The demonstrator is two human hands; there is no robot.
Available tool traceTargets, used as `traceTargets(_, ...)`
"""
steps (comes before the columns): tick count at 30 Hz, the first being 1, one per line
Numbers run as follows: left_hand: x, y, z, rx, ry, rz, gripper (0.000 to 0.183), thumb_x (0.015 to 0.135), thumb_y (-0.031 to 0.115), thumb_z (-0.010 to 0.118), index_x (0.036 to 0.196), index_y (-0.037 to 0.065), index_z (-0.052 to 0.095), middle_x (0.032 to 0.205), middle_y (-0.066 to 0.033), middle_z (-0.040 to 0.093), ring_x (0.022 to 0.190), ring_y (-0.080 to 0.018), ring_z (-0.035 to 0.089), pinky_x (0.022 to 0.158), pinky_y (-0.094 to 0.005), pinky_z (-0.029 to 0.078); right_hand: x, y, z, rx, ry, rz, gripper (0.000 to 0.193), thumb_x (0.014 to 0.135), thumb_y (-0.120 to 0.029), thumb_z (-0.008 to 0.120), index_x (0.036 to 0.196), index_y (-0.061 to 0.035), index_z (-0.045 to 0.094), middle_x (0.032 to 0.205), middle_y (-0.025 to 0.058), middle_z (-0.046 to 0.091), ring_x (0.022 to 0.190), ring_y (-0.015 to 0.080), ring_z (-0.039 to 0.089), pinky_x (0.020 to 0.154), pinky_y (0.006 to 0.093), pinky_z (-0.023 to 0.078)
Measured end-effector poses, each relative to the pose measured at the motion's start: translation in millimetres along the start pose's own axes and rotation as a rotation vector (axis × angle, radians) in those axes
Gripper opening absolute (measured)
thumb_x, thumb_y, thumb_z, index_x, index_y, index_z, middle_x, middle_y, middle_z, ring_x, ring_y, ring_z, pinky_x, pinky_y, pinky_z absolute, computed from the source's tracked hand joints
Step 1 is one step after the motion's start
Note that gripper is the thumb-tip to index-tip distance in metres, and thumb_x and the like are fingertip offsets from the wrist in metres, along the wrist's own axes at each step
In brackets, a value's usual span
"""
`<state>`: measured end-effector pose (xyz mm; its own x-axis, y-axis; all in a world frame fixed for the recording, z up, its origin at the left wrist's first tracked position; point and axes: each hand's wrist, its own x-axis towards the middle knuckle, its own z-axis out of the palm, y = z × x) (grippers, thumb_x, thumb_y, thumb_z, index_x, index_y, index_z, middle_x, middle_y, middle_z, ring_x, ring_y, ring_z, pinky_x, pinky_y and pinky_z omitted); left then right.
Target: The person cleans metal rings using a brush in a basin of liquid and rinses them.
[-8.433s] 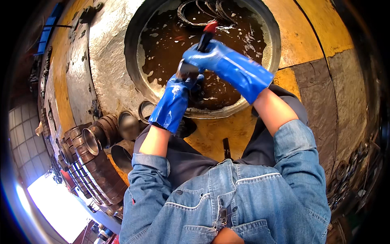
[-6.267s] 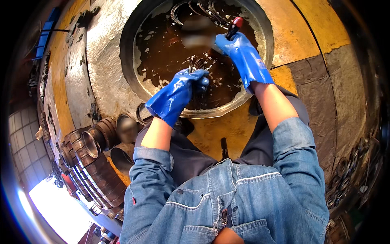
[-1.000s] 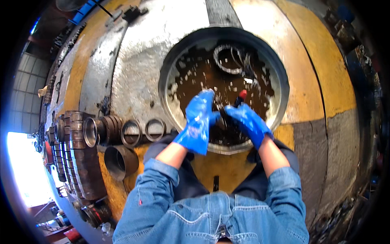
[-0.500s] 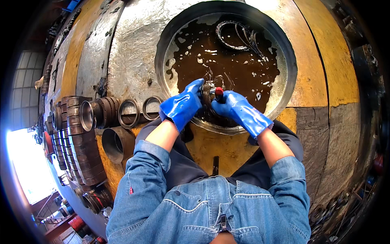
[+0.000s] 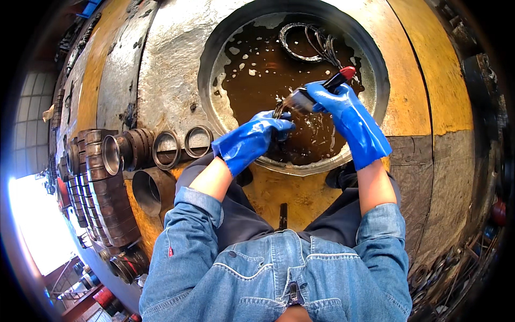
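My left hand (image 5: 249,138), in a blue rubber glove, is closed on a bundle of thin dark metal rings (image 5: 277,110) over the near part of a round tub (image 5: 208,75). Most of the bundle is hidden by the glove. My gloved right hand (image 5: 348,115) grips a brush (image 5: 337,81) by its black, red-tipped handle, which points up to the right. Its motion-blurred bristles are close to the bundle; whether they touch is not clear. Brown liquid (image 5: 252,94) with patches of foam fills the tub. Other thin metal rings (image 5: 284,45) lie in it at the far side.
Left of the tub stand two wide metal rings (image 5: 186,144) and a row of ribbed metal cylinders (image 5: 140,149). Nearer me lies a short open pipe (image 5: 153,188). Grey and yellow plates (image 5: 434,70) cover the floor. Metal parts line the right edge.
My right hand has moved up and right, lifting the brush so its bristles now show. The left hand stays near the same spot, its fingers turned more to the right around the rings.
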<state>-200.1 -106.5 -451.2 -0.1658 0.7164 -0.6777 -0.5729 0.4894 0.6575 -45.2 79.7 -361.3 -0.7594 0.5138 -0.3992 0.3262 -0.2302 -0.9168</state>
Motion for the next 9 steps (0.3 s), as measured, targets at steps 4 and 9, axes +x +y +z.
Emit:
traceTargets(4,7.8,-11.9,0.5,-0.079,-0.117,0.089,0.036,0.087,0.005,0.080,0.122,0.001,0.068,0.103,-0.0114,0.072,0.092,-0.0228,0.071,0.071,-0.0345,0.055,11.0,21.7,16.9,-0.115,-0.201,0.073,0.036,0.095,-0.039,0.076,0.103,-0.0046,0.079,0.092,0.0013,0.073,0.085,0.0105,0.064,0.078,0.0278,0.049)
traceTargets(9,-8.1,1.5,14.0,0.032,-0.124,0.040,0.039,0.090,0.013,0.079,0.125,0.001,0.068,0.110,-0.0160,0.074,0.098,-0.0258,0.073,0.074,-0.0339,0.058,14.4,24.5,12.5,0.125,-0.263,-0.116,0.039,0.092,-0.043,0.076,0.088,-0.0039,0.077,0.083,0.0020,0.072,0.082,0.0130,0.065,0.080,0.0275,0.047)
